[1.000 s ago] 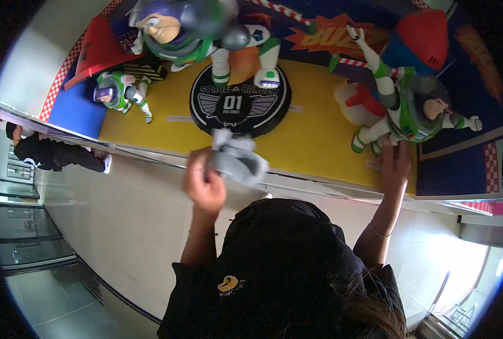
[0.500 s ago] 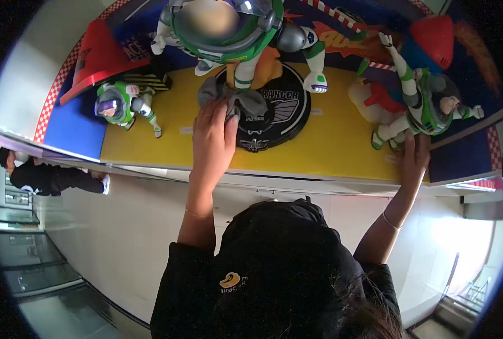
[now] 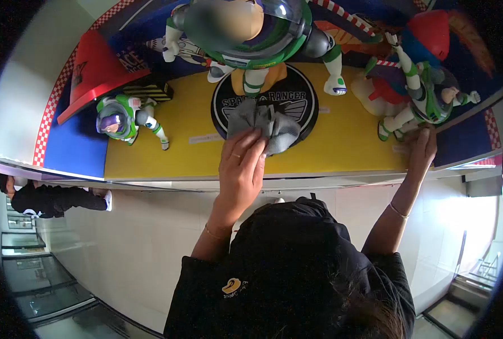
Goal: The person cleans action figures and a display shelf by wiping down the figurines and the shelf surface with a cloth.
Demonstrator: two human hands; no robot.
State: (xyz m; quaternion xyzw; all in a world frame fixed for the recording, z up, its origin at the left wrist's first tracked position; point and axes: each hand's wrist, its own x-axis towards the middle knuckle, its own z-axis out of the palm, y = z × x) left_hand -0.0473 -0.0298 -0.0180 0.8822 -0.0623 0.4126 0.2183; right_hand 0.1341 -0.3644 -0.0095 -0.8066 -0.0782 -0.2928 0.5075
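My left hand point(image 3: 243, 166) presses a crumpled grey cloth point(image 3: 263, 125) onto the front of a round black base point(image 3: 308, 110) lettered "SPACE RANGER". The cloth hides the lower middle of the base. Over the base stands a large green-and-white space ranger figure point(image 3: 263, 48), its top cut off by the frame. My right hand point(image 3: 422, 148) rests on the yellow shelf point(image 3: 364, 152) near its front right edge, fingers stretched out, by the feet of a smaller space ranger figure point(image 3: 429, 99). I see nothing held in it.
Another small figure point(image 3: 124, 118) leans at the left beside a red cone-shaped piece point(image 3: 96, 73). A red dome point(image 3: 429, 34) and striped poles point(image 3: 347, 20) stand at the back right. White labels point(image 3: 204, 138) lie on the shelf. A person in black point(image 3: 59, 200) is on the floor at far left.
My left hand has moved the cloth right and toward the front across the black base, uncovering more lettering. The right hand stays by the small figure's feet. The view has shifted slightly.
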